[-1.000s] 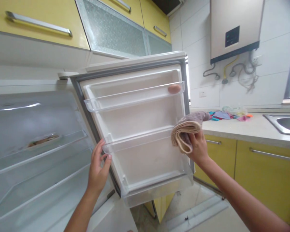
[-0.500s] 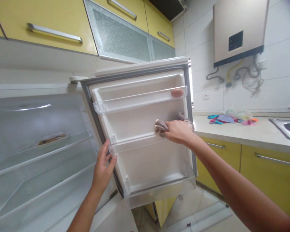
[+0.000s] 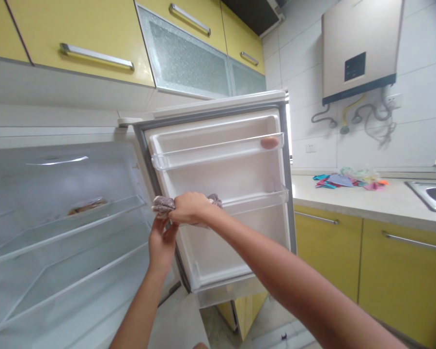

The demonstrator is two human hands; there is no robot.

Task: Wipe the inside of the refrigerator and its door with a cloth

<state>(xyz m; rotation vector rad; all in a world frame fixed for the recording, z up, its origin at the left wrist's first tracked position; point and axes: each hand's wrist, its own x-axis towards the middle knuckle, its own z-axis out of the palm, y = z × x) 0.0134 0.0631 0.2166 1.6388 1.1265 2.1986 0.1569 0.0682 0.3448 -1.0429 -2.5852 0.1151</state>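
My right hand (image 3: 191, 207) is closed around a bunched grey-brown and white cloth (image 3: 163, 206), whose ends stick out on both sides of the fist. It presses at the left part of the clear middle door shelf (image 3: 261, 201) of an open refrigerator door (image 3: 218, 126). Just below the cloth, my left hand (image 3: 163, 245) has its fingers and thumb curled at the left end of that shelf, by the door's hinge side. Its fingertips are partly covered by the cloth and my right hand. An egg-like brown object (image 3: 269, 142) sits in the top door shelf (image 3: 218, 151).
On the left, the refrigerator interior (image 3: 58, 179) has glass shelves (image 3: 109, 215) and a packaged item (image 3: 87, 206). Colourful cloths (image 3: 339, 181) lie on the counter (image 3: 312, 196) beside the sink (image 3: 432, 194). Yellow cabinets (image 3: 327, 252) stand below; a water heater (image 3: 359, 48) hangs above.
My right hand has carried the cloth left along the middle door shelf, from its right part to its left end, next to my left hand. The left hand's fingers are now more curled.
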